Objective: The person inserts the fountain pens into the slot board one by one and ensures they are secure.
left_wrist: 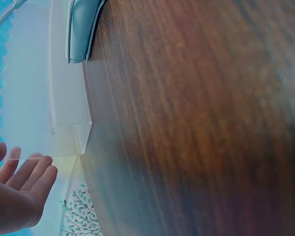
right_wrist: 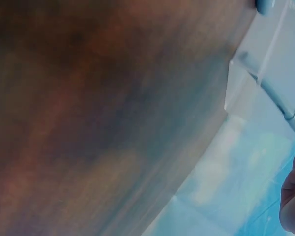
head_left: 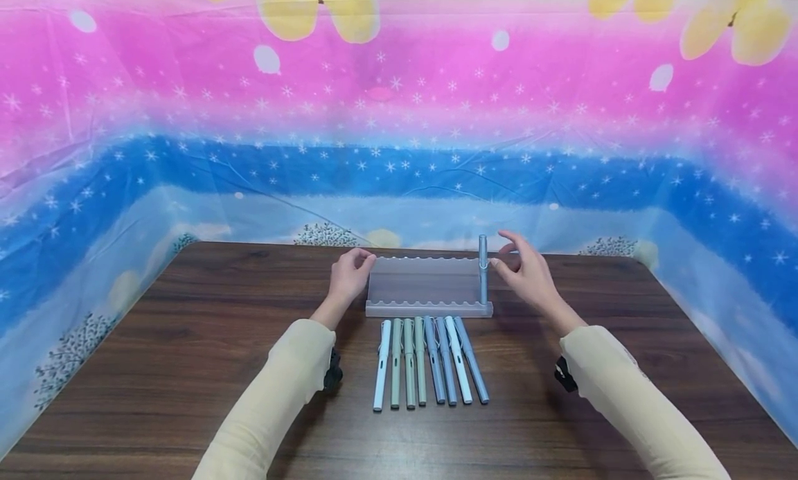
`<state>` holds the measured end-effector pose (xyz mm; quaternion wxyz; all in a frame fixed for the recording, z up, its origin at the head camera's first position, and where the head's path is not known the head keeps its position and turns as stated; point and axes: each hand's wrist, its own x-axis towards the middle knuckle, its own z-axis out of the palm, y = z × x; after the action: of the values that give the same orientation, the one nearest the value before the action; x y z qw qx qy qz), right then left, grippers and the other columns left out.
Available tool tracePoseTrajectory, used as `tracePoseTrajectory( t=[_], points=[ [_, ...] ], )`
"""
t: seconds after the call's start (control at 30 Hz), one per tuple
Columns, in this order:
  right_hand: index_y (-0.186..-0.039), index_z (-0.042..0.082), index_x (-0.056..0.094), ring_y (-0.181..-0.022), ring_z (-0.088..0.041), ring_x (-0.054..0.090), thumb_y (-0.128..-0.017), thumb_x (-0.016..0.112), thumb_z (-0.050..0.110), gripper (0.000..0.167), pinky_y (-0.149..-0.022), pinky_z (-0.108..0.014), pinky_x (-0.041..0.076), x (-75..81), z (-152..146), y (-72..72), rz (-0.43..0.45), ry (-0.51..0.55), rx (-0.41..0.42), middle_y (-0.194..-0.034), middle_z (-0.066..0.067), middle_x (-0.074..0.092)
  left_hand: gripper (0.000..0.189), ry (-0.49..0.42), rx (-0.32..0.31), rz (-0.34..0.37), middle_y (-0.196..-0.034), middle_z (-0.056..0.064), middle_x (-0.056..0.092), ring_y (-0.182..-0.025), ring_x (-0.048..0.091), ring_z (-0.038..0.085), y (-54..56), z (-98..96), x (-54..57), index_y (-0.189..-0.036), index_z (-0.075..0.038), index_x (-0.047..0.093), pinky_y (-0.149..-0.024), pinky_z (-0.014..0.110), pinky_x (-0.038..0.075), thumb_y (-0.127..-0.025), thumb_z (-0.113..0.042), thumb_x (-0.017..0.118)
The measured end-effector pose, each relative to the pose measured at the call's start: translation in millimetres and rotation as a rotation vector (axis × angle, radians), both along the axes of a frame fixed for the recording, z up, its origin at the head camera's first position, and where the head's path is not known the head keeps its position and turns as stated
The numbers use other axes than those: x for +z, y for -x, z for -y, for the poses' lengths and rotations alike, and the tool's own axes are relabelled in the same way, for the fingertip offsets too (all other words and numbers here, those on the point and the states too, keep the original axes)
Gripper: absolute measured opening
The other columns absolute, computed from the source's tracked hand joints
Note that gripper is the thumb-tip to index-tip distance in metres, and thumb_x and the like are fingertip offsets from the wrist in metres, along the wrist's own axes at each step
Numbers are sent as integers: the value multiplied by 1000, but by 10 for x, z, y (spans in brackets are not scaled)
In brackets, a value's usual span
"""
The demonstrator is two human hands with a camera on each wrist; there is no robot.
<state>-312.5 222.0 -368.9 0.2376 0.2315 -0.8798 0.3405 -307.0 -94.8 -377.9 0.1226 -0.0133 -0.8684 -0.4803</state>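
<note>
Head view: left hand [head_left: 350,278] pinches rack [head_left: 424,282] edge, table [head_left: 243,293] stretching beside.

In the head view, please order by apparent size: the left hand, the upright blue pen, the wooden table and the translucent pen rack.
Largest first:
Wooden table
Translucent pen rack
Left hand
Upright blue pen

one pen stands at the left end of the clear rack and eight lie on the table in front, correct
Not the left end: the head view shows the standing pen at the right end of the clear rack. The rest holds.
</note>
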Motion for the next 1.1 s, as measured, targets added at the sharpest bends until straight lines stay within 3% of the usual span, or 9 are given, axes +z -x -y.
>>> tracePoseTrajectory(
  t=[0.1,0.53,0.67,0.9,1.1],
  points=[
    [-126,9,44,-51,-13,45,-83,61,13,46,-46,-29,38,-45,0,-86,16,-8,19,-90,-7,57,25,3,-2,-1,-102,14,59,-94,53,29,-1,1,1,-101,-1,59,-79,41,41,-91,-22,49],
    [-118,9,49,-61,-12,52,-84,60,19,36,-51,-31,41,-170,78,-399,283,-54,118,-83,2,58,26,-1,2,14,-104,14,59,-96,52,28,-2,-5,-6,-101,-2,59,-81,40,41,-91,-23,48],
    [-115,7,52,-65,-12,53,-83,61,19,35,-54,-31,41,-186,118,-451,346,-80,128,-81,3,60,26,-4,6,20,-104,14,59,-96,52,28,3,-4,-11,-101,-2,59,-82,40,41,-91,-24,48],
    [-111,6,54,-60,-20,55,-83,61,21,32,-51,-32,46,-195,194,-506,563,-115,204,-77,-1,59,26,1,6,11,-103,14,59,-95,52,29,1,0,1,-101,-1,59,-81,40,41,-91,-23,48],
    [-110,4,54,-54,-19,53,-84,61,22,33,-48,-31,45,-231,237,-516,588,-147,226,-75,-2,58,26,-3,10,10,-103,15,59,-95,53,29,-1,1,-3,-101,-1,59,-80,40,41,-91,-22,49]
  ],
)
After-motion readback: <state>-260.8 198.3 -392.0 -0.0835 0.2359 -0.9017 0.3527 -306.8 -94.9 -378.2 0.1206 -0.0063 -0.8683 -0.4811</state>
